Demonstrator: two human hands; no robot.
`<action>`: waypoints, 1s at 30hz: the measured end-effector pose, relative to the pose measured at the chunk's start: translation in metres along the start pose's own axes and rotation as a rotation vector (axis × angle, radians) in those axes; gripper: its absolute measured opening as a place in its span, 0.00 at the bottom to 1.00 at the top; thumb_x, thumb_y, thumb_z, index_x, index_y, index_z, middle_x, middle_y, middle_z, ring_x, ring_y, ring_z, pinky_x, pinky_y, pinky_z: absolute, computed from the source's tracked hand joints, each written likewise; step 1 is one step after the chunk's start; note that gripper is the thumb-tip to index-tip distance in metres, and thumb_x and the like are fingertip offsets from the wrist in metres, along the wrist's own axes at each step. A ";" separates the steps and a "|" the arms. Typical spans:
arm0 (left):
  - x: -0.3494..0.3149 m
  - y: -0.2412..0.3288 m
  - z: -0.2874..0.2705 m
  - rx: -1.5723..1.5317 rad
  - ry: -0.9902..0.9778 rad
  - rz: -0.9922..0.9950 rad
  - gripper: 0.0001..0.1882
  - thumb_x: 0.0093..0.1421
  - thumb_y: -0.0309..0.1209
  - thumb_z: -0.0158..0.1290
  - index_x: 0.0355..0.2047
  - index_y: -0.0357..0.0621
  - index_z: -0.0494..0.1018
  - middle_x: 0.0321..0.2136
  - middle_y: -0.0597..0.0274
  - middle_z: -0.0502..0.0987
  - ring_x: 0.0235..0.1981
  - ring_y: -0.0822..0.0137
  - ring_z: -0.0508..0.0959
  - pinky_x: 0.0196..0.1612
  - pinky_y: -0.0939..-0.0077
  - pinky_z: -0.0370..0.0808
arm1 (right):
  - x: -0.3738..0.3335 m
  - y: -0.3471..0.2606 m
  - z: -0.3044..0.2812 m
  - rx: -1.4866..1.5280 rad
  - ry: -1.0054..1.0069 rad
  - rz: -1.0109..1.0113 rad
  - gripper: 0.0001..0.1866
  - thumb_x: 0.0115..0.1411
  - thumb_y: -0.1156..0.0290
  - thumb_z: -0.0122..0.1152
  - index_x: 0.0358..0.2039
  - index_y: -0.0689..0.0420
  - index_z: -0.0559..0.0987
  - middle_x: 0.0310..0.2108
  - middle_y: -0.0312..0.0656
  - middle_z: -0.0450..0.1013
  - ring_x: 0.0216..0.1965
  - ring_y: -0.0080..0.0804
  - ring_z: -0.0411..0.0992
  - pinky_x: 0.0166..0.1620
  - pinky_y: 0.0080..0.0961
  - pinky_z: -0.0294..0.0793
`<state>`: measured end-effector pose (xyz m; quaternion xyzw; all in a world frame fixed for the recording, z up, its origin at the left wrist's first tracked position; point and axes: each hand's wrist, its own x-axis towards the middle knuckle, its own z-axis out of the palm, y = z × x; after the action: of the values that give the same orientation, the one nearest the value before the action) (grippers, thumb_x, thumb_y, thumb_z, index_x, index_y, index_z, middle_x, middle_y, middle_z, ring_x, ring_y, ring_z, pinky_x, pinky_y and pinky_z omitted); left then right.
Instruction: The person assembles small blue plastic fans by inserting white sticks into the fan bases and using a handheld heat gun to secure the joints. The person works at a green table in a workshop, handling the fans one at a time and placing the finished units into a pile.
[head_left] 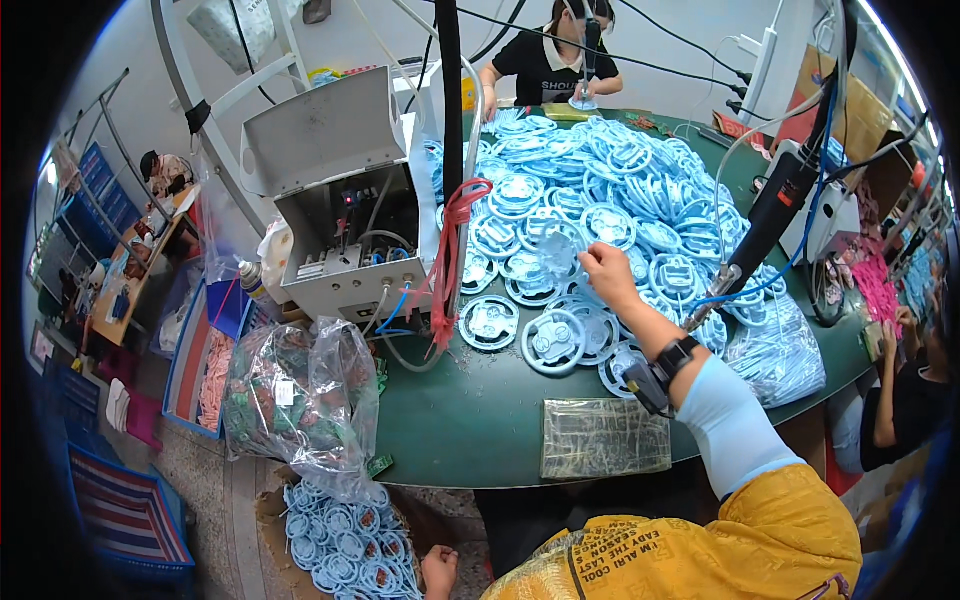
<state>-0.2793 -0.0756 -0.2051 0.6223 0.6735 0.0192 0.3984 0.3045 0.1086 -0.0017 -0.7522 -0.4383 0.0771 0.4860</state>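
Observation:
Over the near side of a heap of light blue plastic wheels (640, 160), my right hand (607, 274) is raised with thumb and fingers pinched together. A blurred light blue wheel (560, 254) sits at its fingertips, seemingly gripped by the edge. Several flat wheels, such as one with a spoked centre (553, 341), lie on the green table (450, 430) below that hand. Low in the view, my left hand (439, 571) has its fingers curled, with nothing seen in them. Beside it is a cardboard box (272, 520) of light blue wheels with small reddish parts in some.
A tape-wrapped block (606, 438) lies at the table's near edge. At left are a grey machine box (345, 270) with raised lid and a clear bag of green circuit boards (290, 400). A black tool (785, 195) hangs at right. Co-workers sit across (560, 65) and right (905, 400).

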 end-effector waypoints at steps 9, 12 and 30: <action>0.018 0.023 0.002 -0.003 0.080 0.241 0.13 0.55 0.35 0.58 0.33 0.36 0.75 0.30 0.43 0.79 0.34 0.42 0.79 0.38 0.53 0.75 | -0.117 -0.051 -0.028 0.490 -0.142 0.080 0.08 0.62 0.70 0.61 0.31 0.62 0.77 0.23 0.36 0.71 0.20 0.20 0.69 0.23 0.18 0.67; 0.013 0.007 0.006 -0.064 0.089 0.159 0.13 0.55 0.35 0.58 0.34 0.38 0.76 0.29 0.45 0.80 0.35 0.43 0.80 0.38 0.55 0.76 | -0.174 -0.065 -0.051 0.054 -0.162 -0.264 0.05 0.56 0.78 0.64 0.31 0.62 0.76 0.27 0.40 0.68 0.24 0.25 0.69 0.26 0.22 0.67; 0.017 -0.219 0.044 0.027 0.726 -0.195 0.23 0.53 0.26 0.62 0.48 0.29 0.71 0.41 0.43 0.76 0.41 0.46 0.76 0.47 0.57 0.72 | -0.238 -0.062 -0.044 -0.341 -0.403 -0.674 0.20 0.45 0.72 0.72 0.40 0.57 0.78 0.40 0.44 0.72 0.41 0.42 0.72 0.44 0.37 0.71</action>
<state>-0.4335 -0.1307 -0.3580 0.5133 0.8271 0.1916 0.1253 0.1489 -0.0862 -0.0034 -0.6065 -0.7521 -0.0142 0.2575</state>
